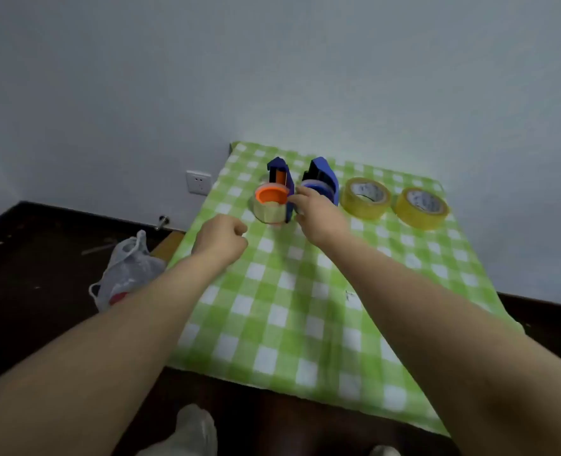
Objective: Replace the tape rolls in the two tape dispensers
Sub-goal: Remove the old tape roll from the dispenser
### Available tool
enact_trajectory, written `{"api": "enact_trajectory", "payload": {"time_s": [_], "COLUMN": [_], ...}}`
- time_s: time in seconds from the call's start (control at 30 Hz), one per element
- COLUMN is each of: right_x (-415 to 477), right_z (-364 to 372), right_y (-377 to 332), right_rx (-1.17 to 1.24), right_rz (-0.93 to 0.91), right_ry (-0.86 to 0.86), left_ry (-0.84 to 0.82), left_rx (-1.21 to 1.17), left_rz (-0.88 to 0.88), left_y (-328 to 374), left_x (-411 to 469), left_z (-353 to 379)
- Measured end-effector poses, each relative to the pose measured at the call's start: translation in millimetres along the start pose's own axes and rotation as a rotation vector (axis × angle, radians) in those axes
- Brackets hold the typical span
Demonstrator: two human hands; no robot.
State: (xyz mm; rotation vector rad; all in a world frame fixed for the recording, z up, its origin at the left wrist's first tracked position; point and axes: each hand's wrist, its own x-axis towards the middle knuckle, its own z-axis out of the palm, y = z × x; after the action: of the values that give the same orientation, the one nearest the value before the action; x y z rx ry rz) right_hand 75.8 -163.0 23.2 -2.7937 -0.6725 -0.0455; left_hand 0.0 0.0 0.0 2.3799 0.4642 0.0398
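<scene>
The left hand hovers over the near-left part of the desk, its fingers curled into a fist with nothing in it. It sits short of the first dispenser and slightly to the left of it.

That left dispenser stands on the green checked cloth towards the far edge. Its nearly used clear roll, on an orange hub, faces up and towards the person. Its blue body rises behind the roll and runs away towards the wall.

The right hand is further forward, in the gap between the two dispensers. Its fingertips are at the blue side plate of the left dispenser. Blur hides whether they pinch the plate or only touch it, so I cannot tell its grip.

The right dispenser stands just beyond that hand's knuckles, parallel to the first one, with a bluish hub showing.

Further right, two full yellowish rolls lie flat side by side, apart from the dispensers.

The right hand is clearly the nearer one, so it seems placed to steady or lift the left dispenser. The left hand would have to come forward and to the right to pull out the old roll. None of the rolls appears to have been swapped yet.
</scene>
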Motion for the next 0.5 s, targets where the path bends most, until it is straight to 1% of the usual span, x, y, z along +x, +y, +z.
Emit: {"api": "enact_trajectory", "payload": {"time_s": [0.17,0.23,0.37,0.4,0.5], "right_x": [33,44,59,61,62], "right_z": [14,21,34,36,37], "right_y": [-5,-5,-3,-5,-7], "right_rx": [-0.246,-0.236,-0.127,-0.128,-0.199], "right_rz": [-0.002,0.033,0.076,0.087,0.075], "right_ry": [-0.087,-0.1,-0.024,-0.021,-0.083], "left_ry": [0.007,0.017,0.038,0.035,0.025], "left_rx": [-0.019,-0.026,-0.034,-0.03,-0.03], "left_rz": [-0.013,0.004,0.023,0.022,0.026], "left_y": [3,4,3,1,-1], "left_x": [24,30,37,39,41], "left_z": [14,18,21,22,23]}}
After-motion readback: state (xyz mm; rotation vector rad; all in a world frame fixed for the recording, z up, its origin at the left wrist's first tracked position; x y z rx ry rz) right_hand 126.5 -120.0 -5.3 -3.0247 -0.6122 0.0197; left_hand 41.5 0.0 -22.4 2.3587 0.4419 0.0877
